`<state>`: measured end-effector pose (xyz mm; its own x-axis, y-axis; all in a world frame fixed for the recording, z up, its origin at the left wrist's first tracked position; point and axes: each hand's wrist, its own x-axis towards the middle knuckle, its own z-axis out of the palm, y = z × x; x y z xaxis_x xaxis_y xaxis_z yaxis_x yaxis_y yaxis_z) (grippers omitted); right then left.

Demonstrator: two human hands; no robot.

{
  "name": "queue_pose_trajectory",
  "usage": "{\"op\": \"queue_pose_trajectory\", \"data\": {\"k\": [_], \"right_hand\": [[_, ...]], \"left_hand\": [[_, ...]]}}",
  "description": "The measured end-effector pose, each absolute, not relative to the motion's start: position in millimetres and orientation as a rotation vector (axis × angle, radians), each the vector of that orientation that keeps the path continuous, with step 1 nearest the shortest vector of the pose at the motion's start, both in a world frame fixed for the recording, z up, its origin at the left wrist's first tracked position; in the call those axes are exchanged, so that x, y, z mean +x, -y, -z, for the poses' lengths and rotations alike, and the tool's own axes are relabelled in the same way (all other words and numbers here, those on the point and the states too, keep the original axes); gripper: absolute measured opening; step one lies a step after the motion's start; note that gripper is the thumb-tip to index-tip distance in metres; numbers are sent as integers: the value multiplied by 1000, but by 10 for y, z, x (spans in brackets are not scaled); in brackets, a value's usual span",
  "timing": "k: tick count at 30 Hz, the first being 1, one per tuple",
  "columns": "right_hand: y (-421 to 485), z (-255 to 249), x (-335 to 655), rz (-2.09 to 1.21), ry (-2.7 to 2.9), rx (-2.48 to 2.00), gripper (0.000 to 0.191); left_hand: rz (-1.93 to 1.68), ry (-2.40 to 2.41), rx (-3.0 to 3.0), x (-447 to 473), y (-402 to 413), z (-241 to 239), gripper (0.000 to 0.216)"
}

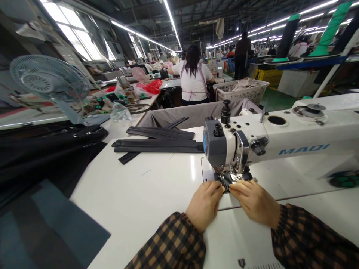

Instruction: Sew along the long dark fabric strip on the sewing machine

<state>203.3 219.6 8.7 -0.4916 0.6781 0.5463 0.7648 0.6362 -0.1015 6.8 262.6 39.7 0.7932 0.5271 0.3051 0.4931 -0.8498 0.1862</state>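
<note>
Checked sleeves (174, 243) lead, in the head view, to the left hand (204, 201) and right hand (255, 201). Between their fingertips, under the sewing machine (272, 134), lies a small black piece (226, 184), probably light, pliable and slightly slick, best steadied flat by its edges. Both hands arch palm-down, fingers bunched; whether they pinch or only press, I cannot tell.

Left hand (204, 205) and right hand (255, 201) are nearly fingertip to fingertip, just a little gap between. Fingers bent and bunched, knuckles up; can't tell if they're pinching or just pressing. Back from the fingers, left forearm (175, 243) and right forearm (305, 237) splay apart.
</note>
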Motion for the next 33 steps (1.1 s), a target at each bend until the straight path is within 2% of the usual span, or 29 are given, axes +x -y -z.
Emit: {"op": "queue_pose_trajectory", "data": {"k": [5,11,18,28,33], "right_hand": [[-2188,-114,2019,214,2341,-1169,32],[-2210,-126,1995,277,2318,-1241,22],[-2192,-88,1987,271,2327,-1265,19],[-2248,-118,1997,241,2270,-1363,44],[-2224,-128,1994,216,2194,-1290,37]], "left_hand": [[-482,-839,2886,63,-2630,-398,29],[-460,-907,2868,60,-2625,-373,26],[-448,-839,2864,-8,-2651,-349,29],[-348,-964,2830,89,-2844,-427,41],[-347,-985,2791,105,-2818,-477,43]]}}
